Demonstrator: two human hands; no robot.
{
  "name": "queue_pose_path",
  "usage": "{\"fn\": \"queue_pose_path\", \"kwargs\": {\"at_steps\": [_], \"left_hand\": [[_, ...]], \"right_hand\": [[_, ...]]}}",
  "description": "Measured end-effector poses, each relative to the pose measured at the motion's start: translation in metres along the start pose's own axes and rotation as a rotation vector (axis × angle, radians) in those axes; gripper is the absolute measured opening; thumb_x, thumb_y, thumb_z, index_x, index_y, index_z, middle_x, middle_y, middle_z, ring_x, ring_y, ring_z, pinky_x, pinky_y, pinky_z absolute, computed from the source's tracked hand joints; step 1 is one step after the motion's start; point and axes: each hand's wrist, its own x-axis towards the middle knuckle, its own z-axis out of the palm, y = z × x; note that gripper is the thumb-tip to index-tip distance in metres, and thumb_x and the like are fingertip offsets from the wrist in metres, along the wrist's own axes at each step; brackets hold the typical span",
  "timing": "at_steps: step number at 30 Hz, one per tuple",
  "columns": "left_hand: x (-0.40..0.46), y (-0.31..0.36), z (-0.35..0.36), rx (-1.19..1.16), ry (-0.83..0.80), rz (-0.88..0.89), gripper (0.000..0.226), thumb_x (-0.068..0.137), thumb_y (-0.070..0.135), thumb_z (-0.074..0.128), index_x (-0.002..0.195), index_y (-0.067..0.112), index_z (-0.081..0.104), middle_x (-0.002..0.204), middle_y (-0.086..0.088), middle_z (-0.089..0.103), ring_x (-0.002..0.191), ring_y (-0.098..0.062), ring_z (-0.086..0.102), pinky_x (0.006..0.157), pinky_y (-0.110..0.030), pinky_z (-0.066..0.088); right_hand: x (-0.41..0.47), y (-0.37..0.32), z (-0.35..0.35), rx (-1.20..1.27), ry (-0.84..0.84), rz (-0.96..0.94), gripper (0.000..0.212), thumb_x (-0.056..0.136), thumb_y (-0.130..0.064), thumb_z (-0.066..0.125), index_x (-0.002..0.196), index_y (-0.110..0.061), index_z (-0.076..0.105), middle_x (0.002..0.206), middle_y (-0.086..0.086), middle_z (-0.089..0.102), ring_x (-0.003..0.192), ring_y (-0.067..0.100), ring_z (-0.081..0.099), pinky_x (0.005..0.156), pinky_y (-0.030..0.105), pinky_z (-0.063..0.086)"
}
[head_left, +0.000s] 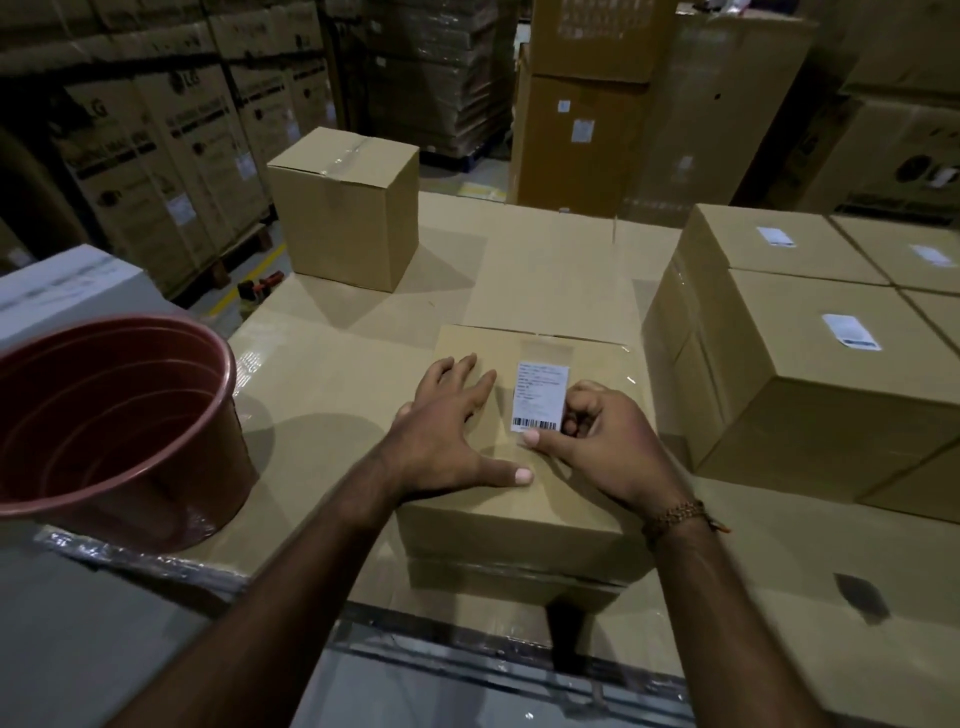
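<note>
The left hand (447, 431) is laid flat on the brown cardboard box (519, 512) mid-frame, the white barcode label (540, 397), seemingly placed but unsmoothed, being pinched by the right hand (602, 441).

Bare table (550, 270) lies open behind the labelled box (509, 525) and in the strip between it and the bucket (218, 467) on the left, while stacked boxes (810, 400) stand close on the right and a lone box (348, 218) blocks the far left.
</note>
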Motion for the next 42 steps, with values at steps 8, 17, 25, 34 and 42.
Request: {"fn": "queue_pose_path", "kwargs": {"at_steps": [8, 17, 25, 34, 42], "left_hand": [[0.0, 0.004, 0.001, 0.044, -0.035, -0.044, 0.145, 0.053, 0.092, 0.075, 0.167, 0.04, 0.002, 0.171, 0.024, -0.017, 0.156, -0.004, -0.018, 0.123, -0.065, 0.011], [-0.001, 0.007, 0.003, 0.068, -0.001, -0.039, 0.149, 0.047, 0.099, 0.068, 0.167, 0.04, 0.003, 0.172, 0.023, -0.015, 0.157, -0.004, -0.017, 0.124, -0.064, 0.014], [-0.02, 0.008, -0.033, 0.03, 0.104, 0.049, 0.13, 0.057, 0.09, 0.072, 0.163, 0.028, 0.032, 0.168, 0.006, 0.035, 0.152, -0.017, 0.035, 0.12, -0.05, 0.038], [-0.08, -0.075, -0.135, 0.151, 0.398, 0.094, 0.116, 0.062, 0.102, 0.054, 0.155, 0.033, 0.05, 0.158, 0.01, 0.051, 0.142, -0.008, 0.047, 0.116, -0.035, 0.041], [-0.127, -0.189, -0.217, 0.061, 0.485, -0.013, 0.087, 0.084, 0.087, 0.048, 0.148, 0.03, 0.058, 0.147, 0.006, 0.061, 0.128, -0.011, 0.057, 0.097, -0.032, 0.045]], "right_hand": [[-0.002, 0.003, 0.003, 0.107, -0.004, -0.041, 0.039, 0.076, -0.046, 0.089, 0.11, -0.03, 0.081, 0.101, 0.01, 0.069, 0.089, 0.031, 0.068, 0.083, 0.055, 0.06], [-0.007, -0.009, 0.005, 0.174, -0.017, 0.015, 0.033, 0.084, -0.045, 0.083, 0.115, -0.032, 0.08, 0.101, -0.002, 0.079, 0.092, 0.022, 0.074, 0.085, 0.052, 0.063], [0.003, -0.051, 0.027, 0.316, 0.011, 0.11, 0.016, 0.105, -0.021, 0.057, 0.106, -0.025, 0.073, 0.105, -0.009, 0.079, 0.103, 0.015, 0.074, 0.099, 0.043, 0.057], [0.021, -0.132, 0.101, 0.283, 0.0, 0.066, 0.026, 0.107, -0.016, 0.05, 0.105, -0.027, 0.074, 0.102, -0.018, 0.078, 0.086, -0.009, 0.068, 0.071, 0.014, 0.047], [0.04, -0.187, 0.227, 0.276, 0.083, 0.06, 0.01, 0.099, -0.022, 0.073, 0.103, -0.015, 0.079, 0.088, 0.012, 0.076, 0.069, 0.017, 0.061, 0.068, 0.033, 0.049]]}}
